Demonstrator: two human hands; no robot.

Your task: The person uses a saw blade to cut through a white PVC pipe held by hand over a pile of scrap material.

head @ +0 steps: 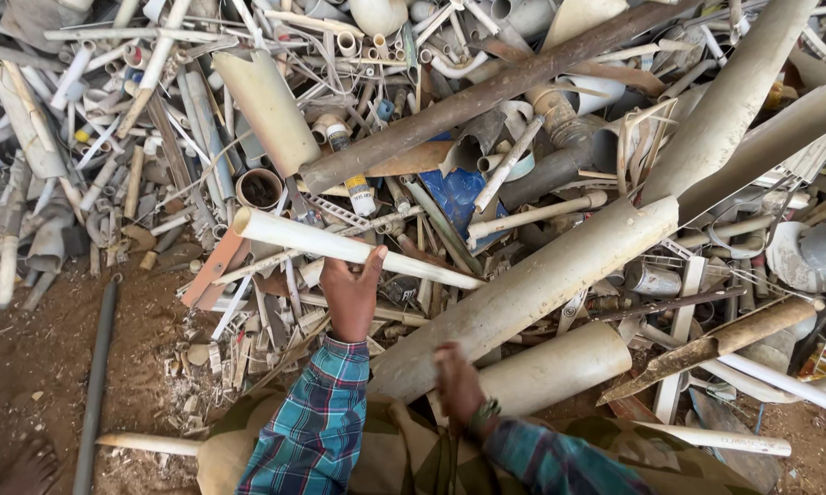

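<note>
The white pipe lies slanted on top of the big heap of old pipes, near the front edge of the heap where the brown dirt floor starts. One end points up to the left and the other end points down to the right. The left hand reaches straight up from a blue checked sleeve, and its grip is wrapped around the middle of the white pipe, thumb on one side. The right hand is lower, with a watch on its wrist. It rests on a thick dusty pipe that lies slanted beside the white one. The right hand looks blurry, so I cannot tell if its fingers are apart or together.
</note>
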